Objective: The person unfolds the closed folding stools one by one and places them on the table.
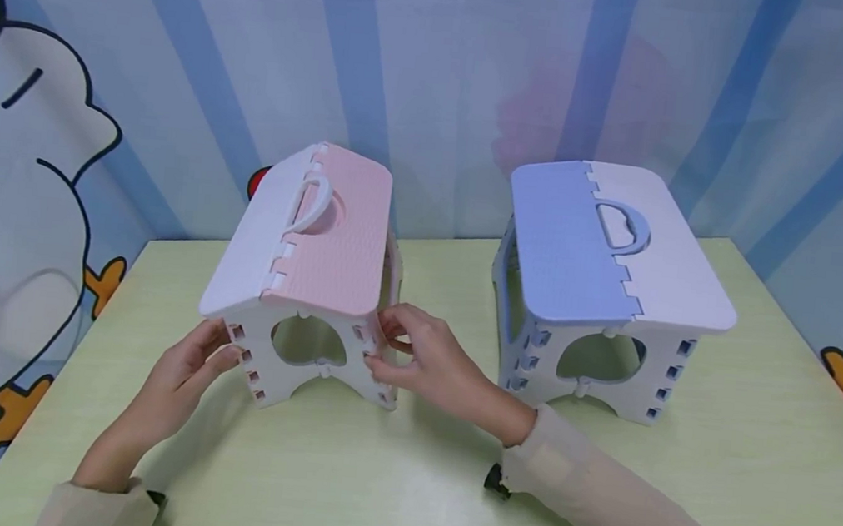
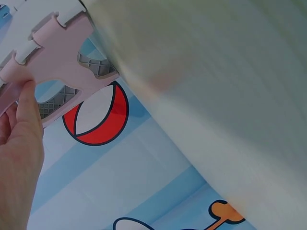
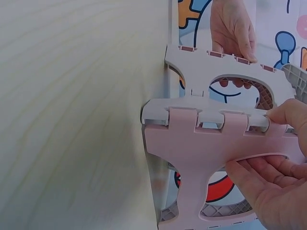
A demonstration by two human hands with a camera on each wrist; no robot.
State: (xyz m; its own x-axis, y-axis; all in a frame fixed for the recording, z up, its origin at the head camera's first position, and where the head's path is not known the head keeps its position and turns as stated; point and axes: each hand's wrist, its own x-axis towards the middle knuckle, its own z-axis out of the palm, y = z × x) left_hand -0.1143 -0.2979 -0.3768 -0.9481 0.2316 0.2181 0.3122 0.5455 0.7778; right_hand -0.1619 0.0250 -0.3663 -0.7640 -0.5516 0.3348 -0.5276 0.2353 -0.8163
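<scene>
A pink and white folding stool (image 1: 343, 248) stands unfolded on the table, its two-part top peaked slightly along the hinge and its white handle (image 1: 314, 203) raised. At its left front leg edge, my left hand (image 1: 174, 375) grips the side panel, thumb at the front. On the opposite side my right hand (image 1: 435, 364) holds the right front edge. In the right wrist view the right thumb presses near the hinged corner, while the fingers reach into the cut-out of the pink leg panel (image 3: 192, 143). Part of the left hand's fingers is hidden behind the stool.
To the right stands a blue and white folding stool (image 1: 559, 242), unfolded with a flat top and its blue handle (image 1: 631, 231) folded down. Both stools are on a pale green table (image 1: 403, 479). A striped cartoon-print curtain (image 1: 452, 90) hangs behind and at the sides.
</scene>
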